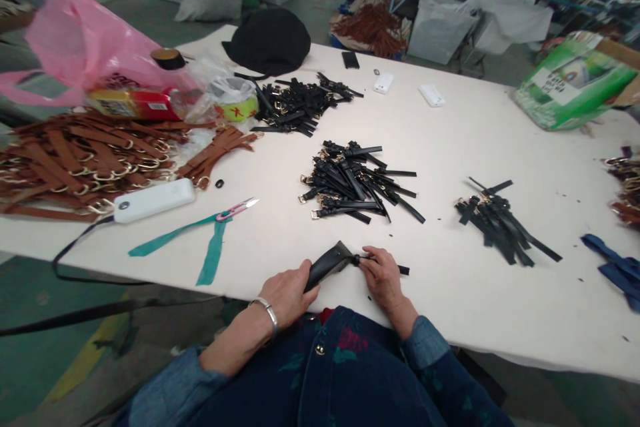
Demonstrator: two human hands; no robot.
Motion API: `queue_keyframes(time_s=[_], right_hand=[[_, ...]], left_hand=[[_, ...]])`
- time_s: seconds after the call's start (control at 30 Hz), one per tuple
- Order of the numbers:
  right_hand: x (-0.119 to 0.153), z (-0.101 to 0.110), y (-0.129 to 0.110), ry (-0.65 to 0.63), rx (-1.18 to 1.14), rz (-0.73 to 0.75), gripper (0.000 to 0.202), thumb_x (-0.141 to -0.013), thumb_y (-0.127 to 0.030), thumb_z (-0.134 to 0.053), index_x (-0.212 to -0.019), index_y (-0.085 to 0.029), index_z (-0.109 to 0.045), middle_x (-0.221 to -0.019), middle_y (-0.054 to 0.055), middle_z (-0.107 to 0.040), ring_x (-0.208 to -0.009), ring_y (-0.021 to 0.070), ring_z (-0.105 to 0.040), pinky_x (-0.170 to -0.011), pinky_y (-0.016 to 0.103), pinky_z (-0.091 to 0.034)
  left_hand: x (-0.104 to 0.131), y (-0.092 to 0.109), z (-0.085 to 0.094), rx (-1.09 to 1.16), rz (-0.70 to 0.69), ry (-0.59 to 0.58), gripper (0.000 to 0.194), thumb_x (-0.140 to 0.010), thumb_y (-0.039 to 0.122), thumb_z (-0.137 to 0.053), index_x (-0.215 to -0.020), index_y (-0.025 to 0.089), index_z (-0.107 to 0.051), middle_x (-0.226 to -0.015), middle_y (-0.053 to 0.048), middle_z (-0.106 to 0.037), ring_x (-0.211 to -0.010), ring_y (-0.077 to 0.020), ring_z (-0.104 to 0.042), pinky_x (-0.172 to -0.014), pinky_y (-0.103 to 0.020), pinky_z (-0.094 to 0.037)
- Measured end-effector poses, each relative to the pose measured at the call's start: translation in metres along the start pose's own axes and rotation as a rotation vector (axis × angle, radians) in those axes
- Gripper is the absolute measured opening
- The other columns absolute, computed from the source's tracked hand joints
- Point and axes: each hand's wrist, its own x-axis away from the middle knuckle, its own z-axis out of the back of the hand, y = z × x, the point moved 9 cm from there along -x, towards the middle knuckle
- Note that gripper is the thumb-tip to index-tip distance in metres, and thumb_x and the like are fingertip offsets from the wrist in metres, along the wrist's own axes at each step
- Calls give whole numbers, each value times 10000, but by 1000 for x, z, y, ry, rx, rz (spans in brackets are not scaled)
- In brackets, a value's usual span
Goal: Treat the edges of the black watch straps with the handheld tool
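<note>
My left hand (286, 293), with a silver bangle at the wrist, is closed around a broad, smooth black piece (327, 265) that looks like leather and bends at its far end. Its exact kind does not show. At that bent end my right hand (383, 275) pinches a thin black buckle strap (404, 271), whose tip sticks out to the right past the fingers. A small dark knob or loop (355, 259) shows where the two pieces meet. Just beyond my hands lies a pile of black buckle straps (350, 180) with gold-coloured buckles.
A smaller black strap pile (500, 220) lies to the right, another (295, 103) farther back. Pink-handled snips (235, 209) with green ribbon (170, 237), a white power bank (154, 200) and brown straps (65, 153) occupy the left. A green bag (565, 83) stands back right.
</note>
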Motion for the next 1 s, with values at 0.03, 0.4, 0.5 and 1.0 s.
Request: queue_keyframes(time_s=[0.03, 0.4, 0.5, 1.0], right_hand=[[-1, 0, 0, -9, -14, -7, 152, -800, -181, -485, -834, -225, -626, -1045, 67, -557, -897, 196, -507, -765, 383, -411], [-15, 1, 3, -149, -357, -153, 138, -814, -219, -445, -698, -196, -515, -930, 44, -552, -876, 171, -502, -787, 317, -394], [-18, -2, 6, -157, -390, -200, 165, -827, -240, -421, -688, -197, -498, -801, 20, -555, -766, 148, -513, -707, 274, -398], [-26, -12, 16, -136, 104, -402, 186, -851, -323, -383, -810, -223, -534, -703, -15, -588, -642, 132, -517, -595, 233, -294]], left_hand=[[0, 0, 0, -3, 1, -1, 320, -780, 447, -350, -990, 214, -413, -849, -67, -644, -795, -226, -606, -644, -315, -423], [-4, 0, -1, -10, 11, 9, 350, -779, 474, -338, -1008, 219, -409, -850, -70, -642, -778, -213, -603, -625, -298, -414], [-5, -1, -2, -12, 6, 17, 357, -780, 484, -331, -1009, 219, -406, -850, -72, -641, -772, -210, -603, -624, -299, -413], [4, 0, -2, -60, -18, -11, 350, -778, 476, -327, -1024, 240, -405, -845, -61, -638, -770, -218, -603, -619, -306, -410]])
